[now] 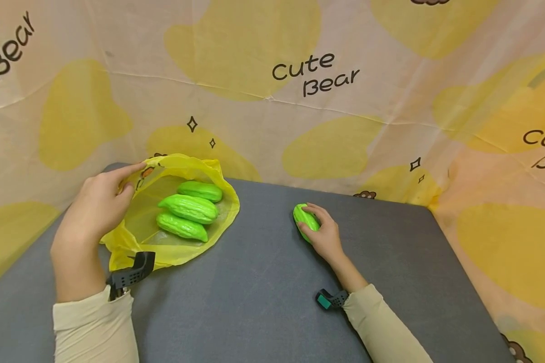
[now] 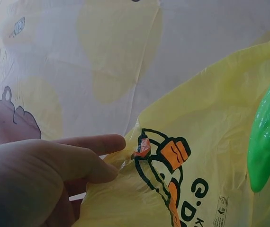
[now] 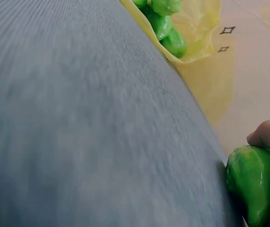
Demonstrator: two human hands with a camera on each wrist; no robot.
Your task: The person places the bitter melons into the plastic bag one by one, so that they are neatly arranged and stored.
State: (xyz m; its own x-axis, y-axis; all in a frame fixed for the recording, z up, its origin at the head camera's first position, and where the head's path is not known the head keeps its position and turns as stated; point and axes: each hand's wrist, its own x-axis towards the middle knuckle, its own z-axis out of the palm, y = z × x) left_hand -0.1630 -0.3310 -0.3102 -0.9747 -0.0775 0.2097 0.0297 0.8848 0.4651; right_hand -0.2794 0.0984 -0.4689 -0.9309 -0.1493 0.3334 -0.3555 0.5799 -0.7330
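A yellow plastic bag (image 1: 177, 161) lies on the left of the table with its mouth spread wide. Inside it are three bright green bitter melons, a far one (image 1: 201, 191), a middle one (image 1: 191, 208) and a near one (image 1: 181, 226). At the bag's left rim, my left hand (image 1: 93, 206) pinches the thin plastic between thumb and fingers; the left wrist view shows the printed film (image 2: 211, 109) beside the fingertips. To the right of the bag, my right hand (image 1: 329, 239) grips another bitter melon (image 1: 304, 217), which appears to rest on the table.
The dark grey table (image 1: 254, 292) runs up to a pink and yellow printed cloth (image 1: 236, 60) hanging behind it and at the sides. A black band (image 1: 133, 272) sits on the left wrist, a similar band (image 1: 330, 299) on the right.
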